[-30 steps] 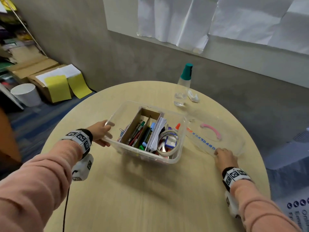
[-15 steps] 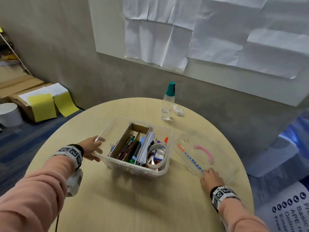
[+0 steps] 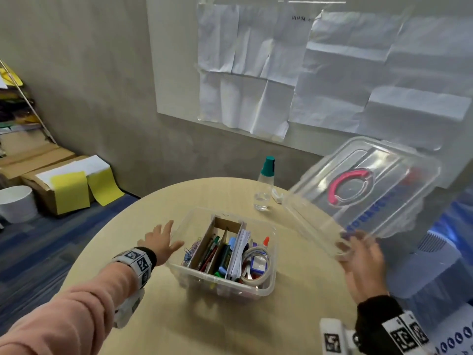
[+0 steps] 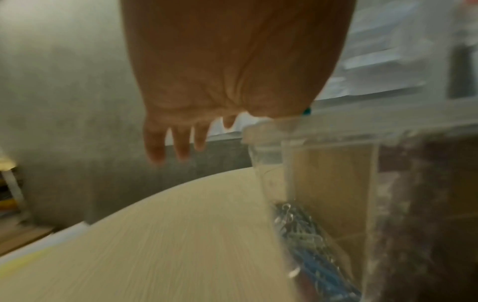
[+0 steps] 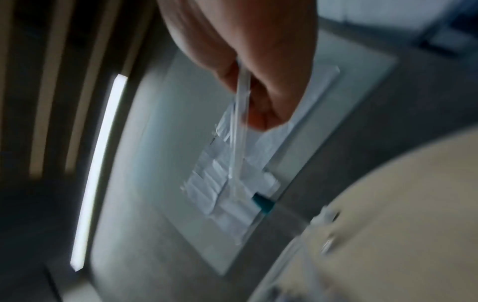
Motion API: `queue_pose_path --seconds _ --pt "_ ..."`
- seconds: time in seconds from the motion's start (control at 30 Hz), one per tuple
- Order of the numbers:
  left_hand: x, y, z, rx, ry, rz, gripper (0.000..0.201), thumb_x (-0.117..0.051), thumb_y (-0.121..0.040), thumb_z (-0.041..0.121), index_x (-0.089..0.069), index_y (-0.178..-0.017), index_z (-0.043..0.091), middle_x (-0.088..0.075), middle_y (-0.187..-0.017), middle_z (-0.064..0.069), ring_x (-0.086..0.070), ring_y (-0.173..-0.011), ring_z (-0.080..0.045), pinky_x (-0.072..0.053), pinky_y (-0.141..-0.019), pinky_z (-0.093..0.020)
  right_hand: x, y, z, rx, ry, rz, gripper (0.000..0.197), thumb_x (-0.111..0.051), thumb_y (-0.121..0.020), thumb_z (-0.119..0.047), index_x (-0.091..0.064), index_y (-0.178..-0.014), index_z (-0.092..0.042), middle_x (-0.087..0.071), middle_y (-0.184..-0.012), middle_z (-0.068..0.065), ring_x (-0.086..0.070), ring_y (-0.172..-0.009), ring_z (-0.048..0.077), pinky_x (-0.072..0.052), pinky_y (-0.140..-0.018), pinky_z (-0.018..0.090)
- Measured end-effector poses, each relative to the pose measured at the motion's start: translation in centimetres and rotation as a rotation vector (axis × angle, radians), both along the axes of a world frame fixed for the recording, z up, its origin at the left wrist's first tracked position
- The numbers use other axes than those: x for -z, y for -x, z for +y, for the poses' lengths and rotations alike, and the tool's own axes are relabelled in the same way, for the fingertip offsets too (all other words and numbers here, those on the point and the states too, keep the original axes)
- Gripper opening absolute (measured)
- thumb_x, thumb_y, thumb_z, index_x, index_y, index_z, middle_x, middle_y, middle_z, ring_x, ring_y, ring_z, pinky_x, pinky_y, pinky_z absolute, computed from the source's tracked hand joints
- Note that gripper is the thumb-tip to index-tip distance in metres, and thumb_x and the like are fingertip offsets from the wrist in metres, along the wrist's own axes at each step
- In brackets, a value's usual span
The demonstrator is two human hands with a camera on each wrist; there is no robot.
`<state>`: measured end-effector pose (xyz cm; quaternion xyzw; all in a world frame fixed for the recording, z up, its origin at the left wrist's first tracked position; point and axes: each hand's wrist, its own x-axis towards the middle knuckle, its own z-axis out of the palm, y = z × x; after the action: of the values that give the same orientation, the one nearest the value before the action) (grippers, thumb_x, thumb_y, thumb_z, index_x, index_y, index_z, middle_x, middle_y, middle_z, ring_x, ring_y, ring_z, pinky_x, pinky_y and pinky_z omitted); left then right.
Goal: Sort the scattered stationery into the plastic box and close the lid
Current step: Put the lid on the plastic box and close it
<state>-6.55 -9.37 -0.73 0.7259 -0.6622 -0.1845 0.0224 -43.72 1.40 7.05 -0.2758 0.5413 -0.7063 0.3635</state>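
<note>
A clear plastic box (image 3: 266, 290) stands on the round wooden table (image 3: 163, 319), filled with pens, paper clips, a notepad, tape and a glue bottle. My left hand (image 3: 160, 239) hovers just left of the box (image 4: 269, 151) with its fingers (image 4: 181, 143) spread and nothing in it. Up to the right, my right hand (image 3: 361, 254) pinches the near edge of the clear lid (image 3: 363, 188), which has a pink handle and is tilted in the air. In the right wrist view the lid's edge (image 5: 239, 130) runs thin between thumb and fingers.
A clear bottle with a teal cap (image 3: 265, 187) and a small white object (image 3: 276, 196) stand at the table's far edge. Cardboard boxes with yellow sheets (image 3: 69, 185) and a white bucket (image 3: 16, 203) sit on the floor at left. A papered wall is behind.
My right hand has lifted the lid off the table and tilted it up. My left hand has let go of the box's left rim and spread open.
</note>
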Motion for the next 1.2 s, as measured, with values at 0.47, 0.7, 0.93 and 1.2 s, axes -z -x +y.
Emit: queue_pose_path --seconds 0.47,0.7,0.93,1.2 --pt "-9.9 5.5 3.1 0.032 -0.102 1.530 0.024 -0.038 -0.098 0.011 -0.054 -0.081 0.006 -0.069 -0.068 -0.007 -0.066 -0.062 -0.018 -0.054 -0.062 -0.029 1.9 -18.2 -1.0 -0.517 -0.068 -0.486 0.008 -0.053 -0.091 -0.013 -0.058 -0.095 -0.017 -0.071 -0.085 -0.002 -0.065 -0.078 0.015 -0.048 -0.067 0.030" --pt "-5.1 0.4 0.7 -0.157 -0.146 1.285 0.020 -0.037 -0.100 0.011 -0.047 -0.082 0.007 -0.058 -0.064 -0.010 -0.060 -0.043 -0.012 -0.051 -0.043 -0.020 6.2 -12.7 -0.3 0.161 -0.214 -0.359 0.055 -0.054 -0.087 -0.012 -0.029 -0.135 -0.017 -0.044 -0.119 0.013 -0.058 -0.079 0.023 -0.049 -0.061 0.033" --pt "-2.2 0.6 -0.9 -0.188 -0.027 0.905 0.038 -0.039 -0.097 0.009 -0.044 -0.059 0.007 -0.049 -0.040 -0.002 -0.049 -0.035 -0.015 -0.043 -0.047 -0.025 7.5 -8.9 -3.4 -0.090 -0.548 0.401 0.047 -0.057 -0.087 -0.007 -0.047 -0.132 -0.002 -0.048 -0.135 0.019 -0.047 -0.122 0.031 -0.037 -0.103 0.037" --pt "-0.3 0.4 -0.9 -0.130 0.085 0.348 0.050 -0.045 -0.096 0.030 -0.035 -0.135 0.002 -0.039 -0.136 -0.021 -0.042 -0.124 -0.037 -0.036 -0.103 -0.041 7.9 -8.2 -4.2 -0.124 -0.592 0.594 0.043 -0.053 -0.085 0.003 -0.053 -0.127 -0.002 -0.055 -0.130 0.016 -0.053 -0.118 0.029 -0.039 -0.100 0.032"
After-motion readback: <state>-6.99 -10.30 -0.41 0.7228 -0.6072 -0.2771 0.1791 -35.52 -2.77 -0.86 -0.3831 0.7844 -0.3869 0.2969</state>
